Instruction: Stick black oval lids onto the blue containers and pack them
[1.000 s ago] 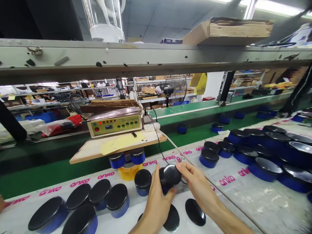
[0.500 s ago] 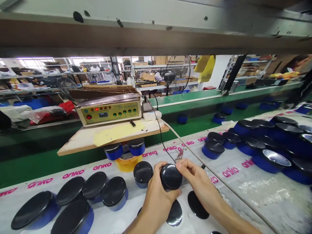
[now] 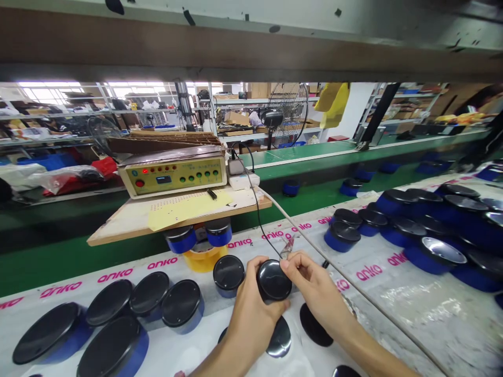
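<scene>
My left hand (image 3: pixel 251 309) is wrapped around a round unit with a glossy black top (image 3: pixel 275 279), its face tilted toward me. My right hand (image 3: pixel 314 285) has thumb and forefinger pinched at that unit's upper right edge. A thin black cable (image 3: pixel 261 225) runs down to those fingertips; its end is hidden by them. Below the hands lie a loose shiny black disc (image 3: pixel 280 337) and another black disc (image 3: pixel 314 325), partly covered by my right hand. Just left of my left hand stands a blue unit with a black top (image 3: pixel 228 273).
Several blue-and-black units (image 3: pixel 113 345) stand at the left, and a crowded group (image 3: pixel 428 220) at the right. A control box (image 3: pixel 173 175) sits on a wooden board (image 3: pixel 118 217) above a yellow tape roll (image 3: pixel 206 257). A thick grey cable (image 3: pixel 353 285) crosses the white printed sheet.
The view has shifted slightly, so the scene sits a little higher and further left. Both hands keep nearly the same grip on the unit and cable.
</scene>
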Demonstrator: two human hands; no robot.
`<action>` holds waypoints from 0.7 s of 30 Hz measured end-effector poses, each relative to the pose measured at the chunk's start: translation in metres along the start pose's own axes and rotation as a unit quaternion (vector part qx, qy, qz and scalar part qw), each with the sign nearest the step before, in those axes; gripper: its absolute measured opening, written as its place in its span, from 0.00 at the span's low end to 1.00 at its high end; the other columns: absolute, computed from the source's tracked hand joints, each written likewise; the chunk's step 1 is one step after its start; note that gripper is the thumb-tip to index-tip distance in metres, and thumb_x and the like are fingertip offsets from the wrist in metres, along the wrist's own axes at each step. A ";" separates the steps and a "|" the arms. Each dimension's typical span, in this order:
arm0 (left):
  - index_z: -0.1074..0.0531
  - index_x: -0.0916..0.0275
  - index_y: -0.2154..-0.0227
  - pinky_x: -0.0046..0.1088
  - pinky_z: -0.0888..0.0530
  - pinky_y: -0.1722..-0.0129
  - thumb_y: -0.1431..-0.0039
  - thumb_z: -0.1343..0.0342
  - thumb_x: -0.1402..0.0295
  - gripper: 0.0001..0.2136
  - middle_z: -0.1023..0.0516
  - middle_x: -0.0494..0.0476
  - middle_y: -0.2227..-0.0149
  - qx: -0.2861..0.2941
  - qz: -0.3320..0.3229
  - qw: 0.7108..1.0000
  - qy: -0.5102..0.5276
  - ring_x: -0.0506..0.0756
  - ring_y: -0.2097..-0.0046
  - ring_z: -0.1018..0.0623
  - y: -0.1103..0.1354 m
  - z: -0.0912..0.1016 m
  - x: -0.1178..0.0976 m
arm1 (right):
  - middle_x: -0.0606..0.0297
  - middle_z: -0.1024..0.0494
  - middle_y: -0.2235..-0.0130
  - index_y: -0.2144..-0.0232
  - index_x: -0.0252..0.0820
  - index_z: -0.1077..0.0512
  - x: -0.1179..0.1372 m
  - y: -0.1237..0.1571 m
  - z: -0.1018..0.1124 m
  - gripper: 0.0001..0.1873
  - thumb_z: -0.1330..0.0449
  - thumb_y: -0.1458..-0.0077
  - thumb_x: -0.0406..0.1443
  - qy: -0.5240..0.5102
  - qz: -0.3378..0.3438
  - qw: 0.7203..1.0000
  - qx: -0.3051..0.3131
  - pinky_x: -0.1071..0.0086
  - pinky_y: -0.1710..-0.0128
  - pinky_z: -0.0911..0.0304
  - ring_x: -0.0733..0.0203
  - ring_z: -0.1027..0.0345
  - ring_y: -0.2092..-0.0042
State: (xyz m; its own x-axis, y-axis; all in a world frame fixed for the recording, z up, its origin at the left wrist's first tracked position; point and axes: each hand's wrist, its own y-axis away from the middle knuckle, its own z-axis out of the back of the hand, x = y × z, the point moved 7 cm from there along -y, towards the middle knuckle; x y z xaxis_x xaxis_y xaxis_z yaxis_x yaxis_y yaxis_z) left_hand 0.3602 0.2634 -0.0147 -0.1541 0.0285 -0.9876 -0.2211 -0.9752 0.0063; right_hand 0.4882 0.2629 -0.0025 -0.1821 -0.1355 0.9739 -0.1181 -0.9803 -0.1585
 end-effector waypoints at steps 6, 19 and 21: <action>0.39 0.56 0.56 0.29 0.32 0.56 0.59 0.41 0.80 0.25 0.27 0.48 0.59 0.000 -0.005 1.000 0.000 0.52 0.58 0.27 0.001 0.001 -0.002 | 0.68 0.37 0.70 0.75 0.43 0.40 -0.001 0.002 0.000 0.16 0.46 0.42 0.46 0.042 0.043 0.998 -0.016 0.69 0.65 0.43 0.62 0.41 0.67; 0.41 0.57 0.55 0.30 0.31 0.56 0.53 0.40 0.74 0.23 0.27 0.49 0.59 0.012 -0.022 1.000 0.000 0.53 0.58 0.26 0.000 -0.001 -0.004 | 0.68 0.39 0.70 0.74 0.44 0.42 0.010 0.003 0.003 0.14 0.50 0.40 0.44 0.206 0.087 0.974 -0.025 0.66 0.68 0.43 0.63 0.41 0.70; 0.41 0.58 0.53 0.33 0.31 0.55 0.52 0.40 0.73 0.24 0.27 0.53 0.57 0.011 -0.017 1.000 -0.021 0.55 0.56 0.26 0.000 -0.002 0.002 | 0.69 0.39 0.68 0.69 0.44 0.43 0.002 -0.001 0.007 0.13 0.48 0.41 0.46 0.217 0.055 0.974 -0.037 0.66 0.69 0.42 0.65 0.42 0.73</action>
State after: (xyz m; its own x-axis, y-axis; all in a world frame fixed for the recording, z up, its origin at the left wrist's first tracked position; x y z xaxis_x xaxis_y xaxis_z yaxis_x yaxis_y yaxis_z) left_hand 0.3618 0.2633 -0.0168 -0.1863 0.0712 -0.9799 -0.2476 -0.9686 -0.0233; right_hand 0.4944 0.2625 0.0005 -0.5906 -0.1498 0.7929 -0.1424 -0.9479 -0.2851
